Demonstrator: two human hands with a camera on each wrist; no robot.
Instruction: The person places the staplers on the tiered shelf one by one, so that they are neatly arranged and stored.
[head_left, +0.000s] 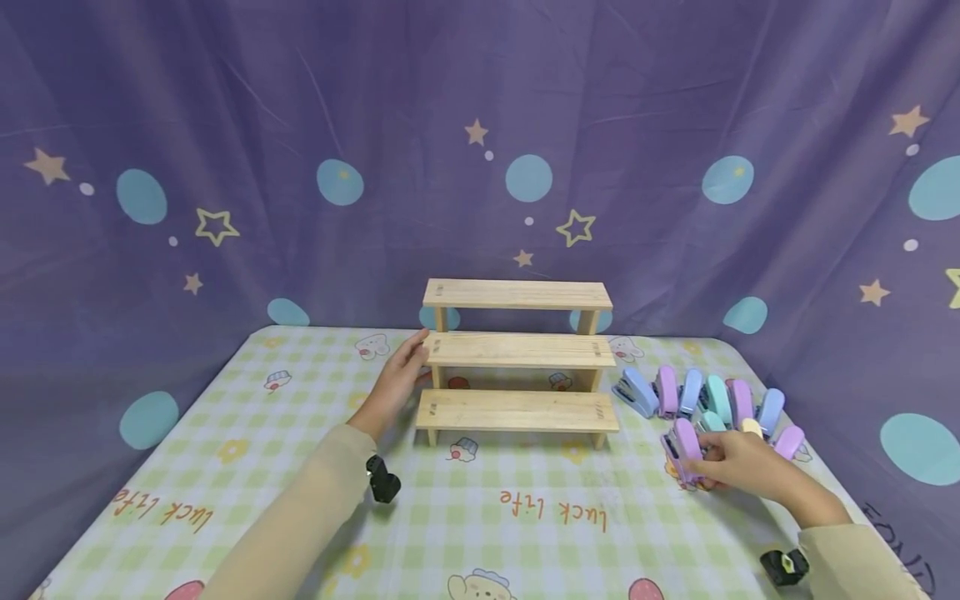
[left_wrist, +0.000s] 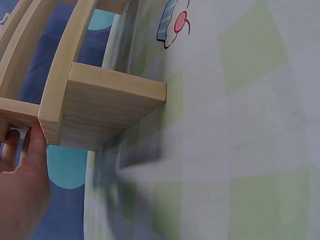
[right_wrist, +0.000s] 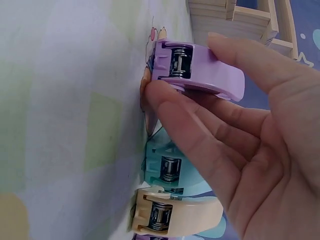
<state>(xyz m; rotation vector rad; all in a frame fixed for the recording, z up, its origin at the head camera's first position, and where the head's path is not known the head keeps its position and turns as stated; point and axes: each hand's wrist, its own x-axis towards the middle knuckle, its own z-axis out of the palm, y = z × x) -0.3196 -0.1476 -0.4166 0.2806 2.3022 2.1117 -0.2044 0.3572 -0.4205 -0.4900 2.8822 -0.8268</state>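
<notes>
Touching wooden shelf (head_left: 517, 410) w/ L hand (head_left: 392, 385), pinching purple stapler (head_left: 683, 443) w/ R hand (head_left: 742, 462).
On L, reaching diagonally fwd & inward, w/ fingers approx. straight against mid board's (head_left: 520, 350) L end. On R, reaching fwd & L from lower R, gripping stapler betw. thumb & fingers, R of shelf, just in front of other staplers (head_left: 717, 397), at checked cloth (head_left: 300, 454); can't tell if lifted.

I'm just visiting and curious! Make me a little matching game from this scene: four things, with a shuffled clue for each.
1. Left hand
2. Right hand
3. Three-step shelf
4. Patterned curtain

A. Pale wood
B. Gripping a purple stapler-like tool
C. Behind the table
D. Touching the shelf's end

Pairs: 1-D, 2-B, 3-A, 4-C
</notes>
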